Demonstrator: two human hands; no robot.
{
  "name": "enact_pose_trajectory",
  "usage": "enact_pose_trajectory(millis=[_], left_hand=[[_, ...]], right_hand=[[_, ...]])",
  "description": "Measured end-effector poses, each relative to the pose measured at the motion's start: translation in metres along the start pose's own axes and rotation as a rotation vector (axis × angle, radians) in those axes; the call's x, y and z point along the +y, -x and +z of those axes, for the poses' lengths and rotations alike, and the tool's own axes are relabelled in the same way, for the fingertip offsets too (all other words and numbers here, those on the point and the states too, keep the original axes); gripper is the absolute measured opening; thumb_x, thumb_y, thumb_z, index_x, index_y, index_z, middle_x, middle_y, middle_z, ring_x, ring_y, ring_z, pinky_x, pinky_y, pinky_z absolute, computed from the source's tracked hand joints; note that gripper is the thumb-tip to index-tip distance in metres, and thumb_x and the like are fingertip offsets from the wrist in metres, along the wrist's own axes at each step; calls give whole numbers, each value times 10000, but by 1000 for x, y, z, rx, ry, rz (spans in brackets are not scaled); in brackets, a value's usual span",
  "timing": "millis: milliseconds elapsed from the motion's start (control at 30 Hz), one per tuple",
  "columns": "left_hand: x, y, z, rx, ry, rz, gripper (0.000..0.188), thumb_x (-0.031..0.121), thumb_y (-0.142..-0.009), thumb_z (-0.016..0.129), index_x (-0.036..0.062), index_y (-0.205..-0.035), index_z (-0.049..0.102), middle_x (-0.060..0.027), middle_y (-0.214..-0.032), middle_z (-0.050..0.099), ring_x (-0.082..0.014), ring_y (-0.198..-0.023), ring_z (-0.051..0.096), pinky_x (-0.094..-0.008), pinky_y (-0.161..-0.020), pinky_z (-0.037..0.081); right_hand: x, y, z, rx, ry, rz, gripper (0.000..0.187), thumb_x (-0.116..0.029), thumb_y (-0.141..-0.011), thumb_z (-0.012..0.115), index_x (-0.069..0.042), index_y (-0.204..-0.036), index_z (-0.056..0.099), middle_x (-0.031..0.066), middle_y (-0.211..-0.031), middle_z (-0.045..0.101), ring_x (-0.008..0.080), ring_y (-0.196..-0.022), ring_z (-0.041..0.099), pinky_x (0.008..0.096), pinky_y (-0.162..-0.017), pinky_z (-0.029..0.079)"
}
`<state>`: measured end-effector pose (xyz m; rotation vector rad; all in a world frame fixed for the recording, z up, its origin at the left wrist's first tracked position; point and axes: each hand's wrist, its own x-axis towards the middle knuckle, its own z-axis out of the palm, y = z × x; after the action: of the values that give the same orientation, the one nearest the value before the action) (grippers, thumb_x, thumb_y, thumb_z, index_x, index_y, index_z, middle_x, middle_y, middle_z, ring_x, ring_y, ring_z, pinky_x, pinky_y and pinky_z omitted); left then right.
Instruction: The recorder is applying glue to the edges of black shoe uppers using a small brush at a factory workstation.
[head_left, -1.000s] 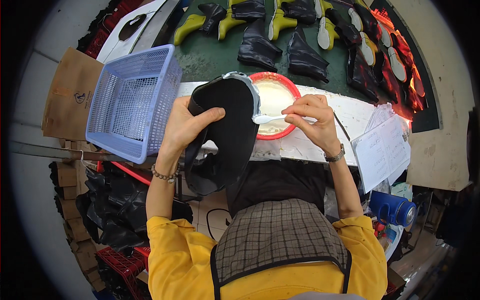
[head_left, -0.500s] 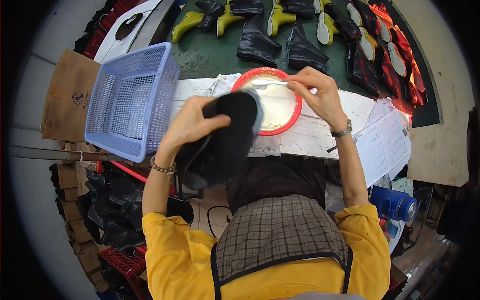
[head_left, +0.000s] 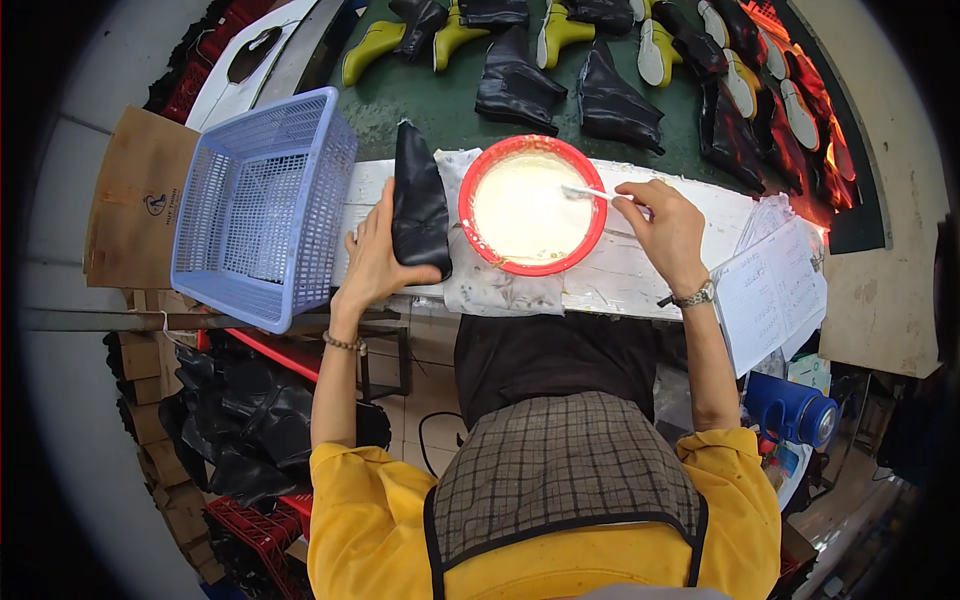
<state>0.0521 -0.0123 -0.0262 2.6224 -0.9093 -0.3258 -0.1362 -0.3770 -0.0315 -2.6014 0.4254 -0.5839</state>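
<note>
My left hand (head_left: 372, 258) grips a black leather boot upper (head_left: 421, 210) that sits on the white board, left of a red bowl (head_left: 478, 246). Its thumb reaches across the near end and the fingers lie along the left side. Creamy white liquid (head_left: 525, 210) fills much of the bowl. In my right hand (head_left: 665, 228) is a white-handled brush (head_left: 606, 195), pinched between thumb and fingers at the bowl's right rim. The brush's tip is over or in the liquid; I cannot tell which.
A blue plastic basket (head_left: 322, 190) stands on the left beside a cardboard flap (head_left: 130, 205). Black uppers and yellow boots (head_left: 372, 55) cover the green belt (head_left: 440, 100) at the back, with an orange glow at right. Written sheets (head_left: 765, 300) and a blue flask (head_left: 785, 408) are at right.
The black upper has moved left, away from over the bowl, and now sits on the board in my left hand. My right hand has shifted slightly right and nearer with the brush.
</note>
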Motion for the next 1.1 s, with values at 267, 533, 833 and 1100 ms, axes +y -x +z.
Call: enact_pose_trajectory(millis=[267,533,833,1100], left_hand=[[-26,17,-1,45,96,63,1260,56,-610,832,145,-1669,155,-249,-1407,495,-463,-1296,485,-559,-1114,404],[32,40,-18,281,175,273,1126,60,-658,850,1,-1610,251,-262,-1434,483,-440,-1333,481,-485,-1152,393],[60,58,-23,149,341,454,1135,80,-639,907,-21,-1584,286,-246,-1504,456,-379,-1391,471,-439,-1168,385],[68,43,-19,396,452,416,1278,13,-654,904,1,-1643,95,-214,-1610,334,-315,-1481,389,-389,-1211,334]], right_hand=[[15,4,16,-24,-172,60,194,-287,-902,783,-110,-972,819,52,-840,733,205,-671,672,327,-617,497],[-36,-5,-4,2,-564,-50,158,-183,-883,805,-72,-994,811,67,-847,733,142,-666,657,277,-589,491],[-45,-48,-4,189,-482,-174,105,-157,-867,818,-92,-949,810,41,-854,728,138,-699,642,270,-597,476],[-48,-27,-9,188,-584,-320,182,-74,-784,867,-77,-958,815,45,-882,742,174,-786,662,302,-691,516]])
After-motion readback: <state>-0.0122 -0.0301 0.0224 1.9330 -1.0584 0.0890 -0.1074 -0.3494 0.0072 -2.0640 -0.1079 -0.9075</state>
